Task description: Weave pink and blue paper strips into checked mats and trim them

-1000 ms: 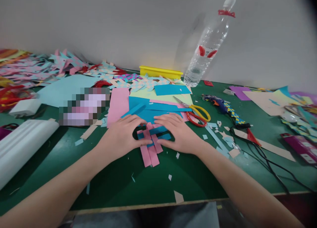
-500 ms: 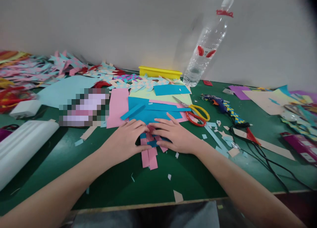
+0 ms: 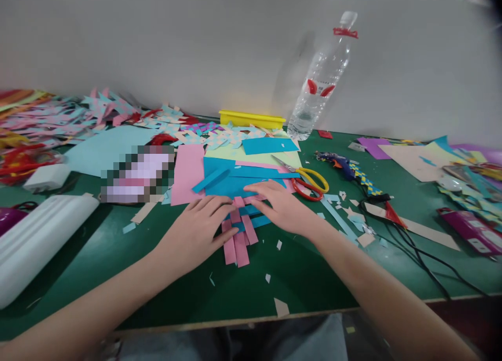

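Pink and blue paper strips [image 3: 240, 248], woven across one another, lie on the green table between my hands. My left hand [image 3: 198, 227] rests at their left side, thumb and fingertips on the strips, fingers stretched and the thumb apart. My right hand [image 3: 284, 206] is at their upper right, fingers extended over the ends of the blue strips [image 3: 262, 221]; it grips nothing that I can see. Just behind the hands lie blue paper [image 3: 251, 185] and a pink sheet [image 3: 187, 175]. Scissors [image 3: 311, 180] with yellow and red handles lie beyond my right hand.
A tilted plastic bottle [image 3: 319, 89] leans on the wall behind a yellow tray [image 3: 252, 119]. At left are a pixelated phone-like object [image 3: 137, 175], a white charger [image 3: 47, 178] and a long white object [image 3: 43, 240]. Paper scraps, a cord [image 3: 425, 251] and a purple packet [image 3: 472, 230] are at right.
My right hand has shifted up and right, off the middle of the woven strips, so more blue strip ends show. My left hand stays on the strips. The camera view has tilted slightly.
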Tool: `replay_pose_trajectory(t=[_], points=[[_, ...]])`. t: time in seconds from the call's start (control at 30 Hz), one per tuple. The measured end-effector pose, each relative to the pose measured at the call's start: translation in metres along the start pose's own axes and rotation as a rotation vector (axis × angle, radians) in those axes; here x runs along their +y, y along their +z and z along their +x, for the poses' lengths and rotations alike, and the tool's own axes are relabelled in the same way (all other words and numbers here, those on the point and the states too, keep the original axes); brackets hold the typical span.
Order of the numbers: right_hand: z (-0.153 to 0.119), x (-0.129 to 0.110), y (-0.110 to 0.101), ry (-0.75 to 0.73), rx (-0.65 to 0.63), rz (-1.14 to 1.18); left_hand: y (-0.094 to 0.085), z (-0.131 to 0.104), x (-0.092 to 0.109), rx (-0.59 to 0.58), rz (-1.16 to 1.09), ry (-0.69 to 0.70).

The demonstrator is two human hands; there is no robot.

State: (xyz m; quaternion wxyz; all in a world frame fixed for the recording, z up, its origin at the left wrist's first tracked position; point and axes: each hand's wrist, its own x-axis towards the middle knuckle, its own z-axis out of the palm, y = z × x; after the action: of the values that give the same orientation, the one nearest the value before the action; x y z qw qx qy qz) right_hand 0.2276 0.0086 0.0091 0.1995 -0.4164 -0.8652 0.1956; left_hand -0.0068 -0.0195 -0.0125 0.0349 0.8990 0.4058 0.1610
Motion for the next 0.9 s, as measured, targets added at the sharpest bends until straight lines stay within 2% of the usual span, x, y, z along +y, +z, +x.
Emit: replay_pose_trajectory(t=[0.2,0.37,0.6,0.9], points=[[0.007,0.002,0.028,-0.059,0.000,-0.044,0.012,-0.005,-0.003,-0.030,-0.058,-0.017],[0.005,0.004,0.028,-0.086,0.060,0.003,0.011,-0.004,0.001,-0.035,-0.064,0.065],[0.005,0.011,0.033,-0.114,0.022,0.018,0.015,-0.001,0.001,-0.035,-0.013,0.172],[0.003,0.004,0.029,0.020,0.037,0.063,0.015,0.003,0.001,-0.031,0.050,0.202]])
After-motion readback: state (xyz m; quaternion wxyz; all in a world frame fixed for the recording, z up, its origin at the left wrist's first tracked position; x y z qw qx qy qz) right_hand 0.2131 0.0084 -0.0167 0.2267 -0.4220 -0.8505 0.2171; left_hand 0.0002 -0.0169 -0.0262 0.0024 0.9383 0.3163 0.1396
